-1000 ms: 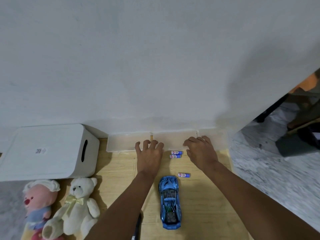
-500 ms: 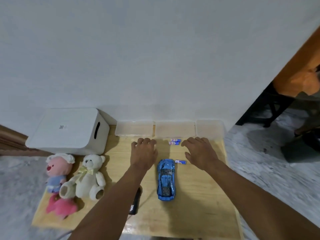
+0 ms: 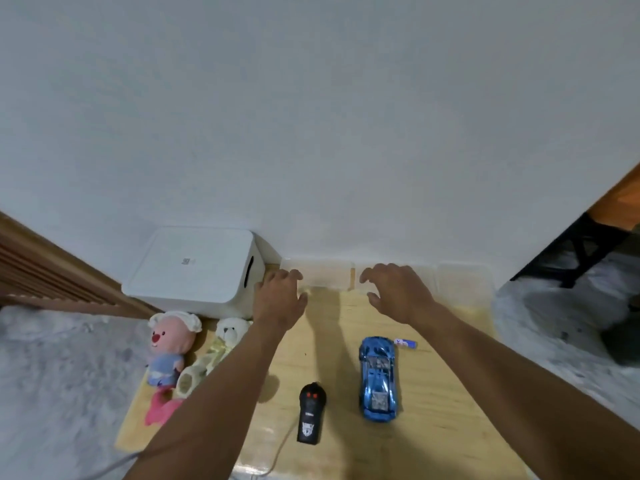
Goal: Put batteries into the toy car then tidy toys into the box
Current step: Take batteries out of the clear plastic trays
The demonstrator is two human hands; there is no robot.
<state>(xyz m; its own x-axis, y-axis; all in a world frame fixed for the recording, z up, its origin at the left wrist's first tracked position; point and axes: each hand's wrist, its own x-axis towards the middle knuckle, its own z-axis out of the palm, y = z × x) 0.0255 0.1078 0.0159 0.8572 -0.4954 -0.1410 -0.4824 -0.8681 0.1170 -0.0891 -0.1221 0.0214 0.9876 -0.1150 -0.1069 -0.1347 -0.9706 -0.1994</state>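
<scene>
Here, a wooden table [image 3: 433, 427] is seen set against a white wall, and a white lidded box [image 3: 194, 268] is placed at its far left, against that wall. A row of clear trays [image 3: 325, 275] is lined up along the wall beside the box. The left hand [image 3: 277, 299] and the right hand [image 3: 398, 292] are held at the trays' near edge, fingers loosely curled, with nothing gripped; contact with the trays cannot be told. A pink plush [image 3: 169, 341] and a white teddy bear [image 3: 227, 332] are laid before the box. The blue toy car [image 3: 377, 377] is parked between the forearms, a black remote [image 3: 310, 412] is laid to its left, and one battery [image 3: 405, 342] is found just beside its far end.
</scene>
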